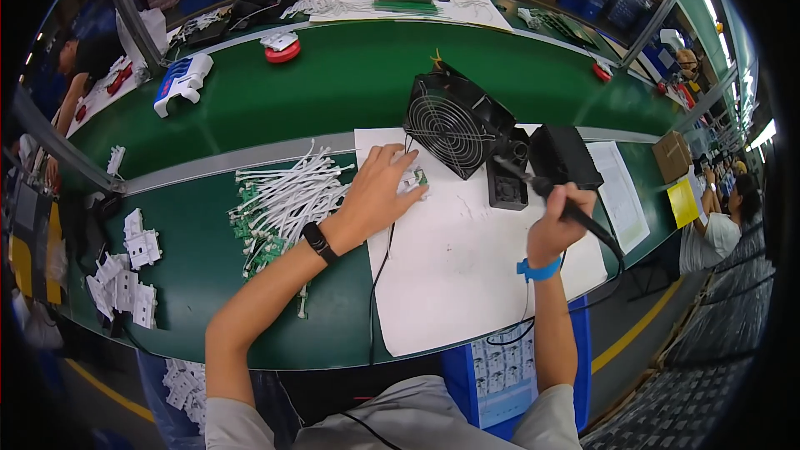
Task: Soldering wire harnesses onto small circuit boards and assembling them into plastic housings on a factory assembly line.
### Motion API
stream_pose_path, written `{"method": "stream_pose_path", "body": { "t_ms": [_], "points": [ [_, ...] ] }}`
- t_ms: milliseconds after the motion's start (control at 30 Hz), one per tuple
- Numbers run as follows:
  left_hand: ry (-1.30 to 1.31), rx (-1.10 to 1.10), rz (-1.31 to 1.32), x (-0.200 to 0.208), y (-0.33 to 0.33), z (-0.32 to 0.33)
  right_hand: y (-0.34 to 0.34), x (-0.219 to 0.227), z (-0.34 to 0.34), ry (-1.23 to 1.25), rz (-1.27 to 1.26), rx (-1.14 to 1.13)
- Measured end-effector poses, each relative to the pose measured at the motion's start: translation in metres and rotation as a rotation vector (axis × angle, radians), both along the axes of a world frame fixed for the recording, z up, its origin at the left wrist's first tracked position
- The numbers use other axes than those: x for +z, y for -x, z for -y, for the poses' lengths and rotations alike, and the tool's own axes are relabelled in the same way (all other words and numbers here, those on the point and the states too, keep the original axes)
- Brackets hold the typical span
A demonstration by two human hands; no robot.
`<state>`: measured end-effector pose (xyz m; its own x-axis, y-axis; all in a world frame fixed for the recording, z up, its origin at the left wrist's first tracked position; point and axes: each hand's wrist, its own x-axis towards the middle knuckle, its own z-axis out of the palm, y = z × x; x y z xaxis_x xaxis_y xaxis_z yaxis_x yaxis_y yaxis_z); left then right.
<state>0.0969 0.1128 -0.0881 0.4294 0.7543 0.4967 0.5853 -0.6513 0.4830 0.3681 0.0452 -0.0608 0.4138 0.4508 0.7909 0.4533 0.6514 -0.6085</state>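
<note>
In my right hand (560, 225) is a soldering iron (543, 187), its handle wrapped by closed fingers and its tip pointing left toward a black soldering-iron stand (508, 187). My left hand (385, 187), wearing a black wristband, lies on the white sheet (454, 283). Its fingers and thumb are around a small white plastic part with a green circuit board (417, 180), partly hidden by the hand. Just beyond stands a black fan (450, 125) with a round wire guard. Left of the left hand lies a heap of white cables with green circuit boards (287, 200).
White plastic housings (125, 287) lie on the left of the green table. A black box (567, 157) and a printed paper (618, 196) are at the right. Beyond a metal rail runs a green belt (333, 75) carrying a white-and-blue casing (183, 83). Other people work across and aside.
</note>
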Motion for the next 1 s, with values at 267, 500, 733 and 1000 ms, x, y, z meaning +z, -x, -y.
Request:
{"method": "stream_pose_path", "body": {
  "t_ms": [267,500,733,1000],
  "points": [
    [0.196,-0.06,-0.01,-0.006,0.023,0.011,0.067,-0.016,0.0,0.438,-0.092,0.256],
    [0.067,-0.152,-0.043,-0.014,0.032,0.007,0.071,-0.051,-0.02,0.394,-0.201,0.291],
    [0.04,-0.11,-0.059,-0.02,0.031,0.006,0.07,-0.05,-0.022,0.414,-0.217,0.256],
    [-0.083,-0.11,-0.172,-0.017,0.031,0.005,0.07,-0.05,-0.021,0.403,-0.18,0.353]
  ]
}}
